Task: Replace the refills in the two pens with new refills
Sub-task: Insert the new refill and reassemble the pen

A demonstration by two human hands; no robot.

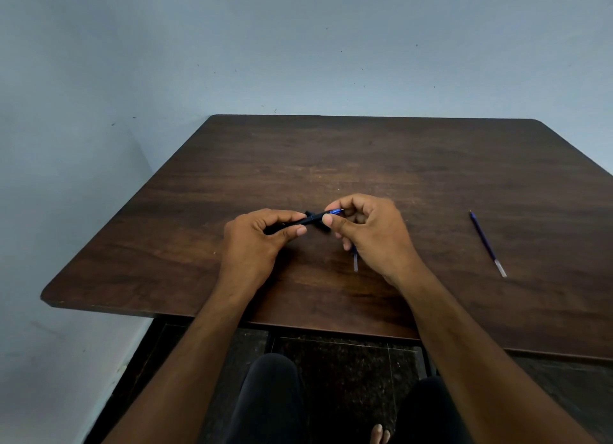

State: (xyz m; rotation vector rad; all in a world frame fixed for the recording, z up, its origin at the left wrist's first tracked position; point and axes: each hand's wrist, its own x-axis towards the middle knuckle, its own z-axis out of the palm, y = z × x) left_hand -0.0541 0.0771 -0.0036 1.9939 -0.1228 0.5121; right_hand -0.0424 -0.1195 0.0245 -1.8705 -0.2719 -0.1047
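Note:
A dark pen is held level above the brown table, between both hands. My left hand grips its barrel at the left end. My right hand pinches the blue tip end with thumb and forefinger. A dark piece behind the pen, between the hands, is partly hidden. Under my right hand a refill lies on the table, only its clear lower end showing. Another blue refill with a clear end lies apart at the right.
The table's near edge runs just below my forearms, with dark floor and my knees under it. A pale blue wall stands close behind and to the left of the table.

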